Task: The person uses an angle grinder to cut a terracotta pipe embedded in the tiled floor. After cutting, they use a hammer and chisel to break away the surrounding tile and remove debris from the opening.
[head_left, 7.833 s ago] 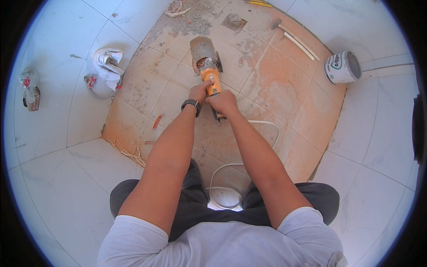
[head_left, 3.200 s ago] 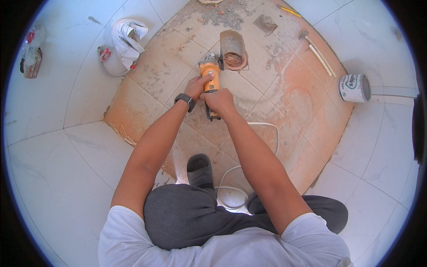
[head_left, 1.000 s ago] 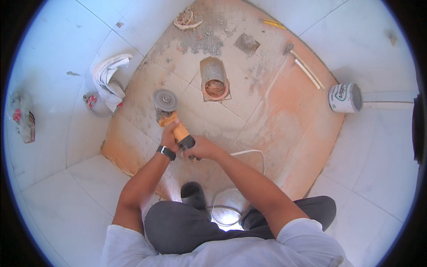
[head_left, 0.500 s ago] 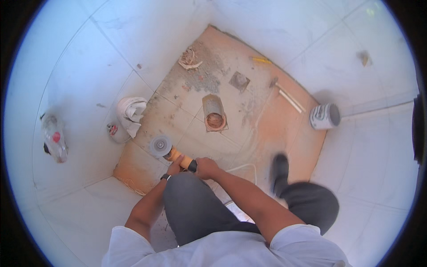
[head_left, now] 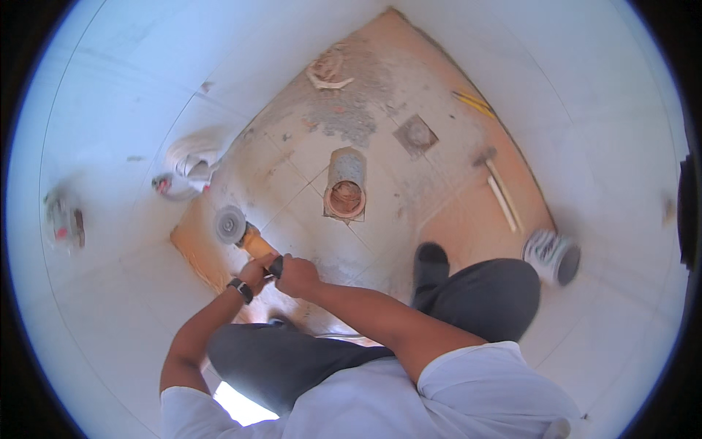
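Note:
An orange angle grinder (head_left: 254, 243) with a round grey disc (head_left: 229, 224) reaches out over the tiled floor toward the left wall. My left hand (head_left: 256, 273), with a dark watch on its wrist, is closed around the grinder's body. Behind it, my right hand (head_left: 299, 277) grips the dark rear end of the same tool. Both hands are in front of my left knee. To the right of the disc a round drain pipe opening (head_left: 345, 197) is set in a cut-out in the floor tiles.
Rubble (head_left: 344, 113) and a broken ring-shaped piece (head_left: 330, 79) lie toward the far corner. A square floor drain (head_left: 415, 136), a hammer (head_left: 504, 186), a yellow tool (head_left: 475, 102) and a bucket (head_left: 552, 257) are to the right. A white sack (head_left: 194, 162) stands by the left wall.
My hands and the grinder have moved left and away from my body. My knees are spread wider, and the left one has dropped lower. The whole view has shifted.

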`<state>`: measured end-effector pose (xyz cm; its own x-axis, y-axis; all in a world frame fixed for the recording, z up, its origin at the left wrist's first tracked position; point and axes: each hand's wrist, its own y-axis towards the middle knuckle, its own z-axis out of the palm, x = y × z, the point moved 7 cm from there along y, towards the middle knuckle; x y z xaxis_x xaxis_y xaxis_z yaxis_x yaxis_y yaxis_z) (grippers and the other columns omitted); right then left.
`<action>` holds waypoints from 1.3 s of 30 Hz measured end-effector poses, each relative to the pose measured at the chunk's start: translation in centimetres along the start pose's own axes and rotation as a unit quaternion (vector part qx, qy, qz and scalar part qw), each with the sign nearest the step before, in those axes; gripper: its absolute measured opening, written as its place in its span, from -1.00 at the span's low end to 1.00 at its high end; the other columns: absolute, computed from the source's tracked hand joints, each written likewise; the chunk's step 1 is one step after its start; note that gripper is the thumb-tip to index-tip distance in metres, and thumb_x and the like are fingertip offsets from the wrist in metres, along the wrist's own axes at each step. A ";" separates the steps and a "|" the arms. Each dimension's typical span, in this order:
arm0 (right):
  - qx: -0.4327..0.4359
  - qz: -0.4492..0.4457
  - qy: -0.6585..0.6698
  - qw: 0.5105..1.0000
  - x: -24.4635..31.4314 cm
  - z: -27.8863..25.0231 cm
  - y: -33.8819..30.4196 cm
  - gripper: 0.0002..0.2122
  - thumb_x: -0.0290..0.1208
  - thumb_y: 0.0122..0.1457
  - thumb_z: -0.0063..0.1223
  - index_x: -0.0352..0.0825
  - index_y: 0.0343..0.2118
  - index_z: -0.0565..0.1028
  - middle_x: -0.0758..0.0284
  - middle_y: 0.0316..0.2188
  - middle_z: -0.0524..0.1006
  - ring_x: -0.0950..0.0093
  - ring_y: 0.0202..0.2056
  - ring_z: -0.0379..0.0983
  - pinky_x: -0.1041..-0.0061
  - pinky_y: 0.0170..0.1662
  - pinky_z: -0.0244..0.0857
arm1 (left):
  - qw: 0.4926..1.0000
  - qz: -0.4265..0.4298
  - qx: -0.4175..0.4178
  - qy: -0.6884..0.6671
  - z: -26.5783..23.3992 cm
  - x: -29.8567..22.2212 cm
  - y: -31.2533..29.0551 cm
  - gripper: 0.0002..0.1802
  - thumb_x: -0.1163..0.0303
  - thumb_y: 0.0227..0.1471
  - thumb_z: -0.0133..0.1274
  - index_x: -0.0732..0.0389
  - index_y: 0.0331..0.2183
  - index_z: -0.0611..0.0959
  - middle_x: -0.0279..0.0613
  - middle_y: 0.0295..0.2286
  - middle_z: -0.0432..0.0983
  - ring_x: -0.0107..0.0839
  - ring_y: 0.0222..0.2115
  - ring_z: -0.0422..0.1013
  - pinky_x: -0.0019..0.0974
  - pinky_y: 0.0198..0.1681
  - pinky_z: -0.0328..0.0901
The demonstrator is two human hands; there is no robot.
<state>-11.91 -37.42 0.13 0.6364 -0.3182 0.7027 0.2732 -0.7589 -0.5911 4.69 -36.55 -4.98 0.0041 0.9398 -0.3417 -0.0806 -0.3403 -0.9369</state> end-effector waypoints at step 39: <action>0.228 -0.352 -0.152 0.895 -2.0 4.4 -13.7 -0.64 -0.39 -0.01 0.21 -0.38 -0.13 0.46 0.11 -0.35 0.64 0.17 -0.31 0.65 0.16 -0.22 0.48 | 0.879 0.009 -0.240 -0.412 9.1 16.8 -17.2 -0.60 0.18 0.25 0.15 0.17 0.01 0.50 -0.15 -0.17 0.59 -0.26 -0.18 0.57 -0.06 -0.03 0.50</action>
<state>-13.78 -23.87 5.12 0.3383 0.3703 0.8651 0.9056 -0.3782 -0.1922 -2.94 -14.65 6.06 -0.7319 0.5711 -0.3718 0.3577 -0.1425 -0.9229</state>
